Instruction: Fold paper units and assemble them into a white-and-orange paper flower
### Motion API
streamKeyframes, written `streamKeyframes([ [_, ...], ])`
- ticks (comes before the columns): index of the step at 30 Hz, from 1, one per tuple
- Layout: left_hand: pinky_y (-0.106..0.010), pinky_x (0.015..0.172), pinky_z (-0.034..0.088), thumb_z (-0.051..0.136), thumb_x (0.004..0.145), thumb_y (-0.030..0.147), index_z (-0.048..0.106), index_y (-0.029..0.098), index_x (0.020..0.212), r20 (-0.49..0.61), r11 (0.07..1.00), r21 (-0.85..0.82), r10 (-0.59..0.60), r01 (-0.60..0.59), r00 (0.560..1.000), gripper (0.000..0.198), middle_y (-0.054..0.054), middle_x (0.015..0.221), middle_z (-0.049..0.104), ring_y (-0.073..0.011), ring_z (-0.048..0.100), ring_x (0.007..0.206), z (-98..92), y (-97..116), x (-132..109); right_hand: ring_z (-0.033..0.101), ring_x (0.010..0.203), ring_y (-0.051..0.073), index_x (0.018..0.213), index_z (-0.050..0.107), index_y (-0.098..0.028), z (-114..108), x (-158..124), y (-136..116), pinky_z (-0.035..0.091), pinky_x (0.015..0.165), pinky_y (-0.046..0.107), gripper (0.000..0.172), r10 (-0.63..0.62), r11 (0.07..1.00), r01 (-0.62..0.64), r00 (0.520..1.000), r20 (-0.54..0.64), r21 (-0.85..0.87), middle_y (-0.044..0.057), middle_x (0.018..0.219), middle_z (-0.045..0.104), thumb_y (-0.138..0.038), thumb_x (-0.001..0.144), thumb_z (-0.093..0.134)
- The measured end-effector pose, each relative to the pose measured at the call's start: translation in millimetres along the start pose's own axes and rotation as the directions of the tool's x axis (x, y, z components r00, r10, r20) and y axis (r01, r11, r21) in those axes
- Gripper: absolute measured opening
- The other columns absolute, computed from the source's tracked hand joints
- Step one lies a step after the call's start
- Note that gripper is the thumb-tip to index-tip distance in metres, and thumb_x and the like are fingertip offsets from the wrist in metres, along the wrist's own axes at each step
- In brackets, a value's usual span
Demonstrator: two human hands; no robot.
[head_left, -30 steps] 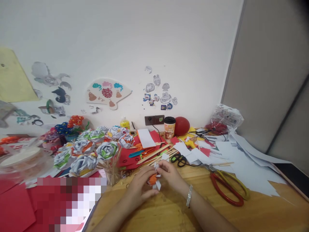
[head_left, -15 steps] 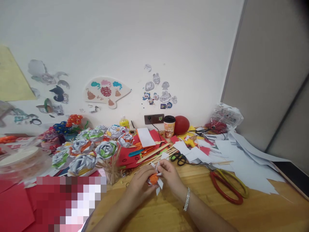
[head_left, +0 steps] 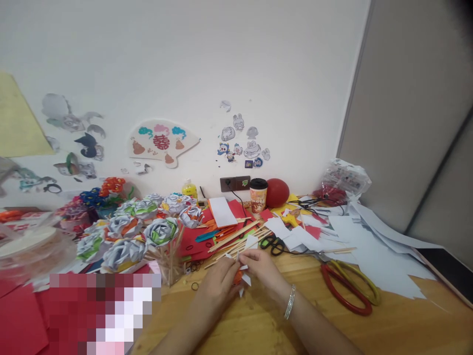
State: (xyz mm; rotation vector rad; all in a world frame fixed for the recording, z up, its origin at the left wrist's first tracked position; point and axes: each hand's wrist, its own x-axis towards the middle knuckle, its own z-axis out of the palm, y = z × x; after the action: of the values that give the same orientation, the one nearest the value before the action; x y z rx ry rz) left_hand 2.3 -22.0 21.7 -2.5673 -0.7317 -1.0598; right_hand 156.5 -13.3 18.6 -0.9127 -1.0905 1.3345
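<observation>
My left hand [head_left: 218,281] is curled round a small orange-and-white paper piece [head_left: 238,277], its fingers bent over the top and covering much of it. My right hand [head_left: 260,266] is nearly closed, thumb and forefinger pinched together at a white tip on the upper side of the same piece; the remaining fingers are folded in, and I cannot tell whether they touch it. White paper points stick out between my hands, toward the table's right edge and toward me. I hold the piece above the middle of the wooden table [head_left: 251,325], with bare wood between it and the near edge. A silvery bracelet [head_left: 290,301] circles my right wrist.

Just beyond my fingers, thin wooden sticks [head_left: 231,240] lie in a loose heap, with black-handled scissors [head_left: 272,244] beside them. Larger scissors with red and yellow handles [head_left: 349,286] lie toward the right edge, next to spread white sheets [head_left: 380,261]. Folded paper flowers [head_left: 160,230] crowd the table's left part, and red paper [head_left: 22,315] lies at the near left corner. Along the back edge, by the wall, a lidded paper cup [head_left: 258,196] stands upright just beside a red balloon [head_left: 278,193].
</observation>
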Motion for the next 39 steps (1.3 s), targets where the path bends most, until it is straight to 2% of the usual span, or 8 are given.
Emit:
streamKeyframes([
  [4,-0.042,0.083,0.049,0.055,0.080,0.023,0.053,0.014,0.112,-0.009,0.991,0.115,0.075,-0.073,0.997,0.033,-0.015,0.100,0.065,-0.0268,0.058,0.097,-2.0,3,-1,0.059,0.065,0.015,0.069,0.067,-0.013,-4,-2,-5,0.045,0.066,0.028,0.034,0.014,0.999,-0.013,1.000,0.017,-0.050,0.005,0.069,0.065,-0.043,0.056,0.074],
  [8,-0.048,0.089,0.043,0.056,0.078,0.040,0.054,0.014,0.111,0.001,0.993,0.042,0.110,-0.110,0.994,0.043,-0.015,0.102,0.065,-0.0292,0.056,0.100,-7.2,0,-1,0.060,0.059,0.014,0.068,0.067,-0.012,-9,-1,-8,0.046,0.062,0.028,0.032,0.012,0.996,-0.009,0.999,0.041,-0.094,0.004,0.064,0.066,-0.040,0.055,0.075],
  [11,-0.044,0.090,0.043,0.049,0.083,0.027,0.059,0.018,0.100,-0.054,0.997,-0.071,-0.046,0.042,0.997,0.022,-0.011,0.096,0.067,-0.0240,0.057,0.097,-8.4,-4,1,0.061,0.062,0.017,0.067,0.067,-0.013,-6,0,-8,0.047,0.062,0.029,0.027,-0.075,0.983,0.079,0.997,0.029,-0.168,0.004,0.066,0.067,-0.037,0.056,0.075],
  [15,-0.041,0.083,0.045,0.053,0.080,0.021,0.062,0.020,0.094,-0.113,0.961,-0.118,-0.262,0.249,0.958,0.017,-0.008,0.091,0.067,-0.0223,0.058,0.091,-3.3,-7,2,0.063,0.073,0.020,0.071,0.069,-0.016,4,-4,-8,0.048,0.071,0.032,0.013,-0.213,0.935,0.200,0.977,-0.015,-0.294,0.005,0.073,0.069,-0.026,0.063,0.070],
  [24,-0.035,0.076,0.047,0.057,0.077,0.020,0.061,0.018,0.079,-0.092,0.875,-0.305,-0.420,0.376,0.903,0.005,-0.006,0.082,0.065,-0.0204,0.058,0.083,5.0,-6,1,0.062,0.074,0.020,0.076,0.070,-0.020,13,-12,2,0.047,0.069,0.031,0.008,-0.454,0.756,0.342,0.888,-0.071,-0.559,0.004,0.076,0.069,-0.022,0.070,0.065],
  [29,-0.030,0.067,0.046,0.056,0.075,0.024,0.056,0.018,0.071,0.096,0.762,-0.399,-0.519,0.511,0.849,0.007,-0.003,0.075,0.062,-0.0190,0.058,0.073,-3.4,-6,6,0.060,0.071,0.018,0.073,0.067,-0.020,8,-13,0,0.042,0.064,0.027,0.008,-0.498,0.569,0.351,0.867,0.029,-0.743,0.003,0.071,0.067,-0.027,0.073,0.064],
  [33,-0.028,0.069,0.045,0.057,0.072,0.023,0.055,0.018,0.070,0.250,0.652,-0.480,-0.539,0.587,0.804,0.005,-0.001,0.073,0.061,-0.0180,0.056,0.072,-8.8,-10,9,0.057,0.072,0.016,0.070,0.065,-0.019,7,-15,-5,0.039,0.065,0.025,0.008,-0.524,0.414,0.384,0.842,0.128,-0.826,0.001,0.070,0.066,-0.025,0.075,0.064],
  [39,-0.023,0.060,0.043,0.061,0.068,0.024,0.055,0.017,0.071,0.398,0.387,-0.634,-0.579,0.669,0.712,0.010,-0.001,0.069,0.059,-0.0156,0.054,0.066,-2.0,-15,8,0.054,0.066,0.017,0.065,0.059,-0.018,9,-16,-5,0.034,0.066,0.028,0.015,-0.513,0.077,0.371,0.811,0.282,-0.926,0.001,0.065,0.063,-0.024,0.078,0.061],
])
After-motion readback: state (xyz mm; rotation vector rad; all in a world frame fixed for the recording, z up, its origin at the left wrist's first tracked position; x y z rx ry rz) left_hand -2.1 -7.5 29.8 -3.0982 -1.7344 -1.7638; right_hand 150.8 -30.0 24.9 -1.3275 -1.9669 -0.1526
